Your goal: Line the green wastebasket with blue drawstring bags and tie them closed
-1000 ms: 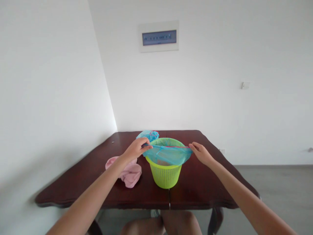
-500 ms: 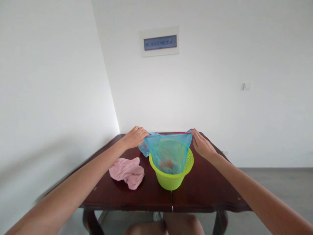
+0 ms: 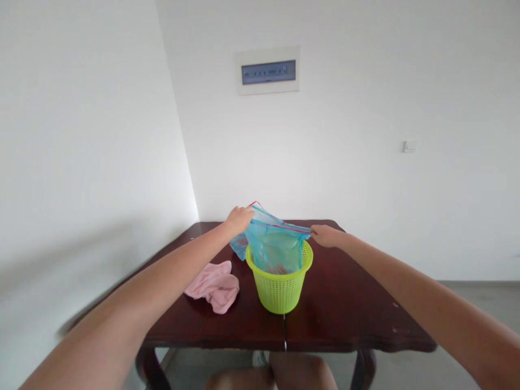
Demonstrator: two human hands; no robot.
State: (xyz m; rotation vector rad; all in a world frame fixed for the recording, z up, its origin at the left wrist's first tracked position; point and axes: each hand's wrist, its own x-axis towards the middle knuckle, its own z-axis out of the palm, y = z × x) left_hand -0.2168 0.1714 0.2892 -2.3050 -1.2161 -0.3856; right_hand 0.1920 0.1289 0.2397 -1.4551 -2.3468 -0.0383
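A translucent blue drawstring garbage bag (image 3: 274, 246) hangs down inside a yellow-green perforated plastic basket (image 3: 280, 292). My left hand (image 3: 240, 219) is closed on the bag's upper left edge, above the basket rim. Pinched in my right hand (image 3: 324, 235) is the bag's right corner, just beyond the rim on that side. Between the hands the bag's mouth is stretched, with a red drawstring along it. Something brownish shows dimly through the film low in the basket; I cannot tell what it is.
A crumpled pink cloth (image 3: 215, 286) lies left of the basket on the dark red-brown table (image 3: 345, 309). Behind the basket's left side sits another piece of blue plastic (image 3: 239, 246). White walls meet behind the table, with a breaker panel (image 3: 268, 71) higher up.
My left hand has moved slightly right and up; my right hand has come lower and inward. The bag's mouth now slants down to the right, and the basket stands more upright.
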